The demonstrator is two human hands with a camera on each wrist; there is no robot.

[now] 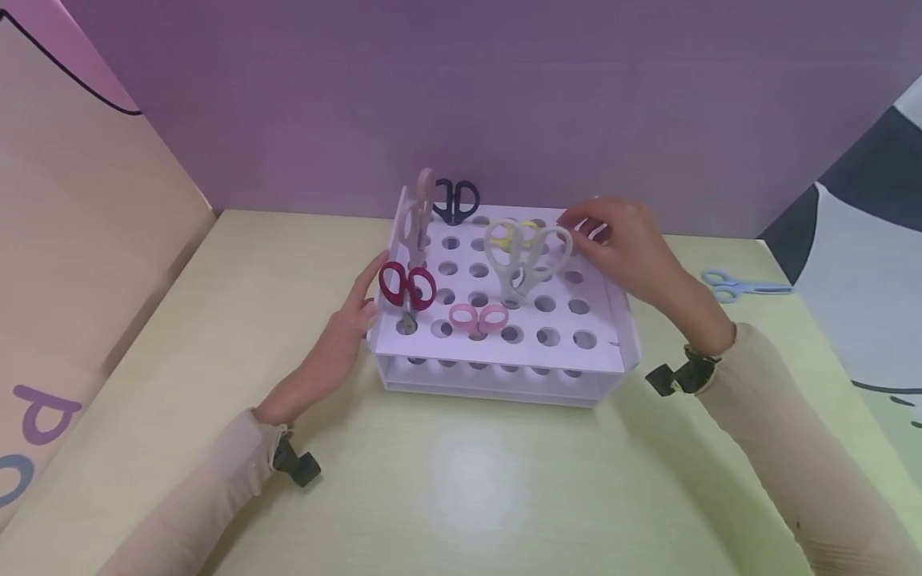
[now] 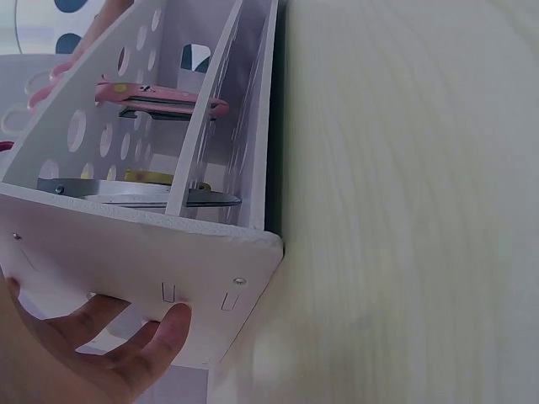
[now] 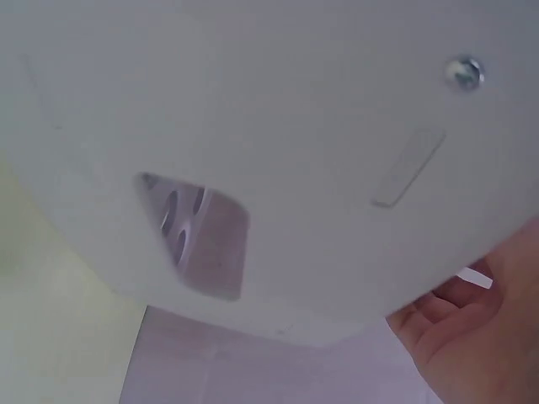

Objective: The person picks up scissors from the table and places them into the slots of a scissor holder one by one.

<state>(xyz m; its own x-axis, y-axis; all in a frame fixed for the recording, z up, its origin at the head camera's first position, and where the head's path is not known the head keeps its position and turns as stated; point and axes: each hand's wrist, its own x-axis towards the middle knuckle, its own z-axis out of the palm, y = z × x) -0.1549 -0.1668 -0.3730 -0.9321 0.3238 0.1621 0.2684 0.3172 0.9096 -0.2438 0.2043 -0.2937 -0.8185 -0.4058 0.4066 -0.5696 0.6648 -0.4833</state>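
A white rack (image 1: pixel 497 358) with rows of round holes stands on the table. In its top board stand dark red scissors (image 1: pixel 407 290), beige scissors (image 1: pixel 418 220), black scissors (image 1: pixel 453 210), white scissors (image 1: pixel 516 260), yellow scissors (image 1: pixel 502 242) and pink scissors (image 1: pixel 479 326). My left hand (image 1: pixel 353 324) lies against the rack's left side, fingertips touching the side panel (image 2: pixel 143 252) in the left wrist view. At the far right corner is my right hand (image 1: pixel 627 236), thumb and fingers bent close over the top board. I cannot tell whether it pinches anything.
Blue scissors (image 1: pixel 749 287) lie on the table (image 1: pixel 468 480), right of the rack and beyond my right forearm. Close behind the rack rises a purple wall (image 1: pixel 468 104). Printed panels flank the table on both sides.
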